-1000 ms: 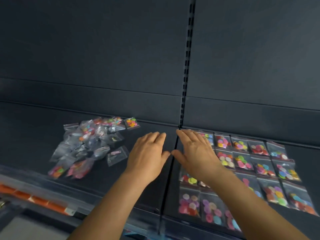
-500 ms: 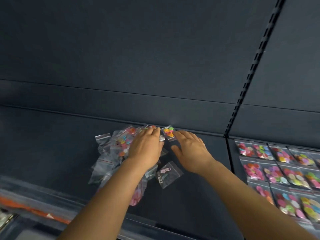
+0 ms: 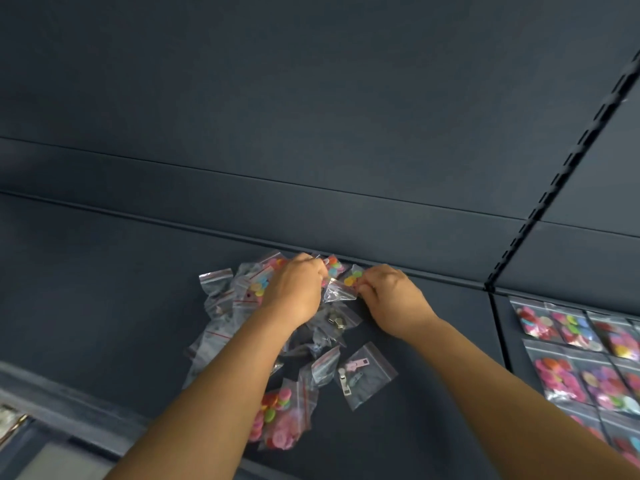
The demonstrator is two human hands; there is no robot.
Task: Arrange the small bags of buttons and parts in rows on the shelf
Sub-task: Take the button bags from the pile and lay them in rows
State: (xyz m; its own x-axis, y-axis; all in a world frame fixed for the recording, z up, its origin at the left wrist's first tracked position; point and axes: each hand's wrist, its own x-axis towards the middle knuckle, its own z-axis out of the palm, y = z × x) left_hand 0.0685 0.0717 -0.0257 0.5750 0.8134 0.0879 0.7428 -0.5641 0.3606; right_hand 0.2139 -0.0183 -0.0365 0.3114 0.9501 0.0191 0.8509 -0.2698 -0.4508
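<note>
We are picking from the loose heap of bags [image 3: 277, 344] at the back of the shelf [image 3: 104, 289]. Our left hand [image 3: 296, 289] and right hand [image 3: 389, 294] sit close together, each seemingly pinching a button bag [image 3: 341, 287]. Next we likely carry them right to the finished rows [image 3: 581, 362]. The back wall sits just behind; bare shelf lies between heap and rows.

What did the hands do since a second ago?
Both hands went left, away from the neat rows of bags, over to the loose pile of bags. They were flat and open; now the left hand and right hand each pinch a button bag at the back of the pile. The zipper-pull bag and the rows stayed put.
</note>
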